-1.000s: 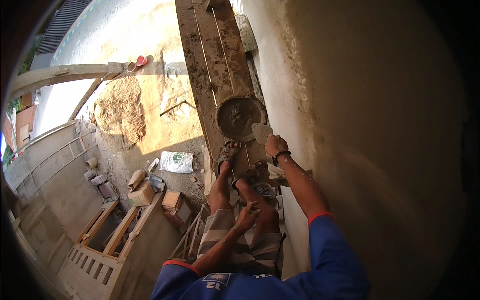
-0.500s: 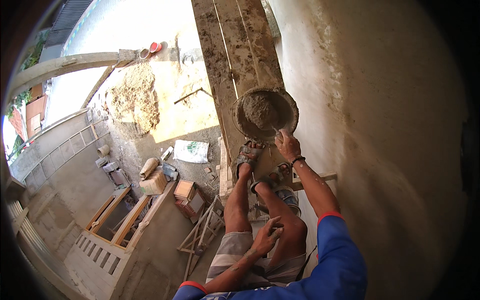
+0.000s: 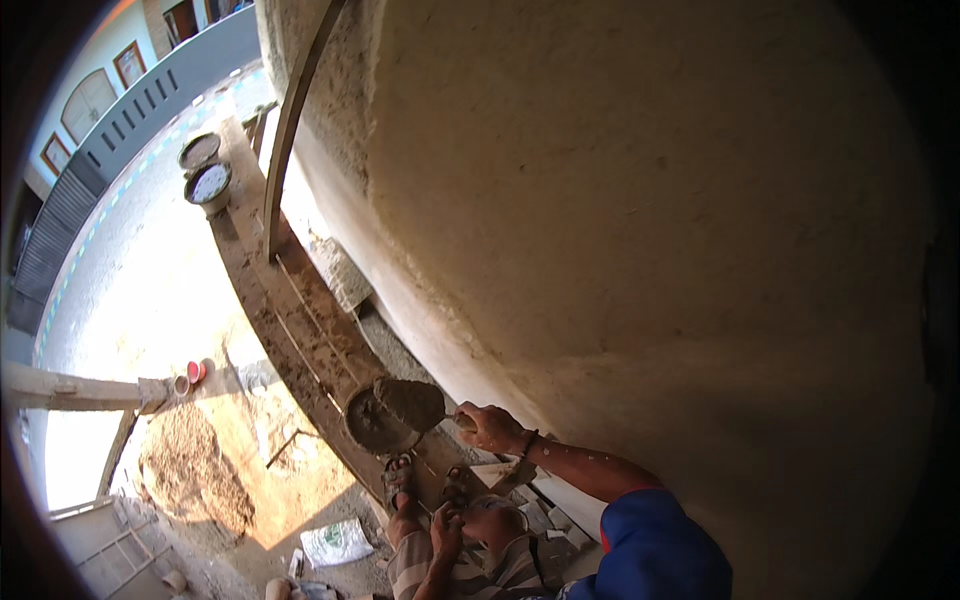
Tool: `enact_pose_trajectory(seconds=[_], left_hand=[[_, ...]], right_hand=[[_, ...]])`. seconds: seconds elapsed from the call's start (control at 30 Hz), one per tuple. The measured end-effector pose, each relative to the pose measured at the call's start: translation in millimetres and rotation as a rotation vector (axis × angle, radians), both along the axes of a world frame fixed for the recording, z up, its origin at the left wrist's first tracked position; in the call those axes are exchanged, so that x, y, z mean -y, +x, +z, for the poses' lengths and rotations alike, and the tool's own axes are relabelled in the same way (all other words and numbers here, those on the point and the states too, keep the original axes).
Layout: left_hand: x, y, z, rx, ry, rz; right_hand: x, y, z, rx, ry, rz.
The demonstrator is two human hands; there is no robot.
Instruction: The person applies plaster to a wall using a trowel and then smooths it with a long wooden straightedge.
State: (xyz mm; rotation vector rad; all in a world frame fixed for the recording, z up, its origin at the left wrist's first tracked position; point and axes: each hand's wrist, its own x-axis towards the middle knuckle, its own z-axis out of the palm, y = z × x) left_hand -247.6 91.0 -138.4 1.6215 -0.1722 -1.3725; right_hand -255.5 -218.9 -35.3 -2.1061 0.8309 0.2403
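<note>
My right hand (image 3: 490, 428) is closed round the handle of a trowel (image 3: 452, 418). On its blade lies a heap of wet grey mortar (image 3: 410, 402), held above the right side of a round mortar tub (image 3: 352, 425). The tub sits on the planks just beyond my sandalled feet, with more mortar inside. Beside my bent knee is my left hand (image 3: 446, 530), its fingers loosely apart and nothing seen in them.
Mortar-stained scaffold planks (image 3: 290, 320) run away to the far left, carrying two more buckets (image 3: 209, 187). A plastered wall (image 3: 640, 260) rises along the right. An upright pole (image 3: 283, 150) stands on the planks. Below left are a sand pile (image 3: 190, 465) and a white sack (image 3: 337, 543).
My right hand has lifted the trowel out of the tub with mortar on it. The view has swung toward the wall and the far planks. My left hand stays near the knee.
</note>
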Motion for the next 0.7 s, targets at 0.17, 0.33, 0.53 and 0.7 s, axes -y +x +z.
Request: enact_pose_trajectory(seconds=[0.17,0.33,0.53,0.7], left_hand=[[82.9,62.0,61.6,0.226,-0.171,-0.122],[134.7,104.8,121.0,0.238,-0.223,-0.264],[160.0,134.9,179.8,0.206,-0.274,-0.301],[169.4,139.0,191.1,0.158,-0.272,-0.265]], right_hand=[[77.3,-55.9,299.3,0.118,-0.44,0.06],[68.0,-113.5,553.5,-0.063,-0.669,0.018],[0.9,-136.1,747.4,0.167,-1.094,0.113],[-18.4,-145.2,819.4,0.419,-1.018,0.282]])
